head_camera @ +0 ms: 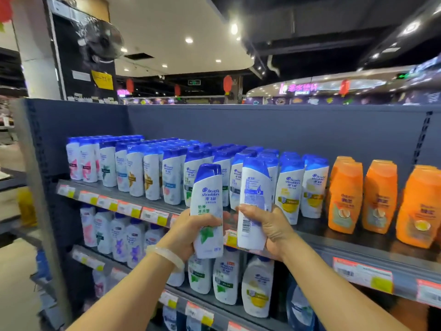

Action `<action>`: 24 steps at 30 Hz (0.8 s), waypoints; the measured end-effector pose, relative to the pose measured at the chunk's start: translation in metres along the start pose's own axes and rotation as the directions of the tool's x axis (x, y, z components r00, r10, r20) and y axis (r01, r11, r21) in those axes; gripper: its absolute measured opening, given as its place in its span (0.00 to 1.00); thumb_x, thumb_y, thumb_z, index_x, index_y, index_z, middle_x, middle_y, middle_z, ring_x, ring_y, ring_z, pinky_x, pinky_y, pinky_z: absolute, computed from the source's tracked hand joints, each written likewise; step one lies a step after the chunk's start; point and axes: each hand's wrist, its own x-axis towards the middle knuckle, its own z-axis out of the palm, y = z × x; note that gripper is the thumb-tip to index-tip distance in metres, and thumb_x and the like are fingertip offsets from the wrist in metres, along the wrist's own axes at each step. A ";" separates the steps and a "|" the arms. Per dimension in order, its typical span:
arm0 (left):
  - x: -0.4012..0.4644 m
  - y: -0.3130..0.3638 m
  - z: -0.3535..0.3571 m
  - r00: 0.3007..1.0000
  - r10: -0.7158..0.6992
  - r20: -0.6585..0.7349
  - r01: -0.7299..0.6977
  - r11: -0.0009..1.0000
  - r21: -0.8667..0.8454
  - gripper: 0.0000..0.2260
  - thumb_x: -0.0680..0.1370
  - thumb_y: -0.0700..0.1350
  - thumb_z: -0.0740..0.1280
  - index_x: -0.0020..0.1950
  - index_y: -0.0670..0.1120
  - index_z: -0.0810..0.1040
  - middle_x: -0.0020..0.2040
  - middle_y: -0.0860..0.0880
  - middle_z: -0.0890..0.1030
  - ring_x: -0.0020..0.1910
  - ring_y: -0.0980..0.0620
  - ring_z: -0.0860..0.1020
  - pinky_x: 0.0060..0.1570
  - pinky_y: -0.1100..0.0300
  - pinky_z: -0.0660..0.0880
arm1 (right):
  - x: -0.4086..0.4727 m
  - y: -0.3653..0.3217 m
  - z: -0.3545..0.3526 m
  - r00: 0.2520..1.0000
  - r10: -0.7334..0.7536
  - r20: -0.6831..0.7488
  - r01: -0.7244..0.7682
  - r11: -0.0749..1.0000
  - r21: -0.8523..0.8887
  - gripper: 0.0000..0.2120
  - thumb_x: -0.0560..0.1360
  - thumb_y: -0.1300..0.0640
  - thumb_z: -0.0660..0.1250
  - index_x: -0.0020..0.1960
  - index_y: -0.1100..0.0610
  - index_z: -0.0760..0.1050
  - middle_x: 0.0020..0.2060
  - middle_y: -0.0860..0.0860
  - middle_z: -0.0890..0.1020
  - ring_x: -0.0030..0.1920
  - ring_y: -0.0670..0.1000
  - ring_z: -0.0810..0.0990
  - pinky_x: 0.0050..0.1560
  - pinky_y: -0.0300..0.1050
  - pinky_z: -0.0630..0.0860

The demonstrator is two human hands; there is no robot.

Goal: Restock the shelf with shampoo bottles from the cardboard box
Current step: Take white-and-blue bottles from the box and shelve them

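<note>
My left hand grips a white shampoo bottle with a blue cap and green leaf label, held upright with its front toward me. My right hand grips a second white blue-capped bottle, its back label and barcode facing me. Both bottles hover just in front of the top shelf, before the rows of matching white bottles that stand there. The cardboard box is out of sight.
Orange bottles fill the right end of the top shelf. Lower shelves hold more white shampoo bottles. Price tags line the shelf edges. A grey upright post bounds the unit at left, with aisle floor beyond.
</note>
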 end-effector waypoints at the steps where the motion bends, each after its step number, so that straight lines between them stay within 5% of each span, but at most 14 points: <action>1: 0.012 0.001 -0.005 1.000 -0.006 0.029 0.006 1.000 -0.003 0.19 0.61 0.35 0.68 0.51 0.34 0.77 0.40 0.38 0.81 0.33 0.46 0.80 0.32 0.56 0.78 | 0.006 0.002 0.002 0.999 -0.019 -0.028 0.019 1.000 -0.008 0.07 0.68 0.69 0.71 0.43 0.59 0.78 0.32 0.56 0.84 0.34 0.55 0.83 0.40 0.53 0.82; 6: 0.063 0.012 -0.023 0.984 0.029 0.177 -0.030 1.000 0.003 0.09 0.64 0.33 0.67 0.43 0.41 0.80 0.36 0.46 0.84 0.33 0.50 0.82 0.34 0.59 0.80 | 0.028 0.002 0.007 0.987 -0.101 -0.128 0.102 0.995 0.001 0.06 0.70 0.70 0.68 0.41 0.59 0.78 0.28 0.53 0.84 0.28 0.50 0.83 0.32 0.44 0.81; 12: 0.106 0.009 -0.023 0.975 0.061 0.216 -0.069 0.997 0.030 0.13 0.60 0.37 0.69 0.44 0.42 0.80 0.39 0.45 0.83 0.37 0.49 0.83 0.35 0.58 0.80 | 0.027 0.003 -0.007 0.966 -0.132 -0.224 0.137 0.991 0.007 0.15 0.58 0.67 0.75 0.44 0.60 0.78 0.30 0.53 0.84 0.30 0.51 0.84 0.33 0.45 0.82; 17: 0.111 -0.006 -0.003 0.971 0.097 0.220 -0.121 0.988 0.100 0.14 0.59 0.38 0.71 0.44 0.43 0.81 0.39 0.45 0.83 0.38 0.49 0.80 0.39 0.59 0.79 | 0.018 -0.004 -0.026 0.947 -0.184 -0.263 0.181 0.983 -0.034 0.14 0.63 0.67 0.73 0.46 0.59 0.76 0.30 0.52 0.84 0.30 0.50 0.84 0.30 0.42 0.80; 21: 0.124 -0.008 0.002 0.981 0.087 0.174 -0.110 0.986 0.129 0.13 0.59 0.37 0.73 0.42 0.42 0.79 0.38 0.44 0.81 0.36 0.48 0.79 0.35 0.61 0.78 | 0.016 -0.013 -0.036 0.941 -0.203 -0.272 0.181 0.978 -0.103 0.36 0.39 0.48 0.83 0.44 0.59 0.79 0.33 0.55 0.85 0.33 0.53 0.85 0.34 0.47 0.82; 24: 0.136 -0.006 -0.004 0.987 0.062 0.146 -0.087 0.981 0.175 0.09 0.66 0.31 0.72 0.40 0.42 0.77 0.34 0.46 0.80 0.34 0.50 0.78 0.33 0.61 0.76 | 0.015 -0.018 -0.045 0.945 -0.203 -0.256 0.182 0.978 -0.105 0.42 0.34 0.47 0.83 0.45 0.61 0.79 0.35 0.57 0.85 0.35 0.55 0.85 0.39 0.52 0.82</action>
